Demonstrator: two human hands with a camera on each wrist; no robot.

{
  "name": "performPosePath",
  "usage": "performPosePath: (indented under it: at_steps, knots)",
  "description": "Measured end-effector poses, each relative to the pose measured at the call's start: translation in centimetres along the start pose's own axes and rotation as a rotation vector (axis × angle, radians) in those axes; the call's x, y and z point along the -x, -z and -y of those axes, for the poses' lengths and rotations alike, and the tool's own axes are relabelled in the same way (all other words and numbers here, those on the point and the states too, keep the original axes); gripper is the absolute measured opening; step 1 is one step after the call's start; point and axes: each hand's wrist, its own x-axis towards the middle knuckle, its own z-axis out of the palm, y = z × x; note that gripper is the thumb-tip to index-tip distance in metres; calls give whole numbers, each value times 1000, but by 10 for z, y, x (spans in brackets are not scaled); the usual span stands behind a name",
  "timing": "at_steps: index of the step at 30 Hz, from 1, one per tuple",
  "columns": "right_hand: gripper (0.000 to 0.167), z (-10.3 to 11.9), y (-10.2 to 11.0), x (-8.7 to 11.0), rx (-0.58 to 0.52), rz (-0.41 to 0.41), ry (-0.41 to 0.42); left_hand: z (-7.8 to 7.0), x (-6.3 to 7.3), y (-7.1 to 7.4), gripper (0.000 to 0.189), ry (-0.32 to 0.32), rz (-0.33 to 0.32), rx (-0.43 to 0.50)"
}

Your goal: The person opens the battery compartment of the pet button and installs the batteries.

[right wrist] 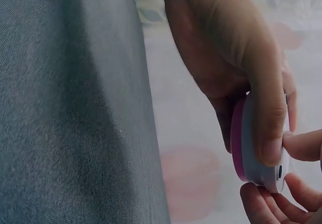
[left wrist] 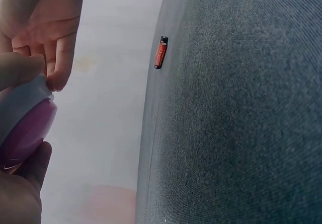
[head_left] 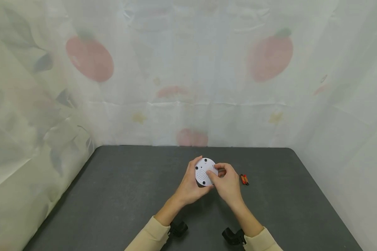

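Observation:
Above the table, my left hand [head_left: 190,186] grips a round white device [head_left: 201,176] by its side. Its face has a patch of small holes and several black round feet, and the wrist views show a pink half [left wrist: 31,133] on its other side. My right hand [head_left: 228,181] reaches in from the right, thumb on the white face and curled fingers at the edge, pinching it there. In the right wrist view the left hand [right wrist: 231,53] wraps the rim from above, and the right hand's fingertips [right wrist: 254,199] touch the lower edge.
Several small red-and-black batteries [head_left: 244,179] lie together on the dark grey table [head_left: 128,195], right of the hands. Black camera mounts [head_left: 234,237] hang at both wrists. A white curtain with fruit prints [head_left: 188,69] stands behind the table and along its sides.

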Motion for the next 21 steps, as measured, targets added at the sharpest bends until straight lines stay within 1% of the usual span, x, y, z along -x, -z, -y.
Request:
performPosePath:
  at_steps: [6, 8, 11, 18, 21]
  knots:
    - [34, -1, 2, -2, 13, 26, -47, 1, 1, 0, 98, 5, 10, -17]
    - [34, -2, 2, -2, 19, 29, -49, 2, 1, 0, 99, 6, 11, -20]
    - [34, -1, 1, -1, 34, 21, -18, 2, 2, 2, 99, 15, 20, -24]
    - [31, 3, -1, 3, 80, -32, 105, 0, 3, 6, 100, 40, 30, -45]
    - [30, 2, -2, 3, 86, -46, 128, -1, 3, 7, 100, 54, 37, -50]
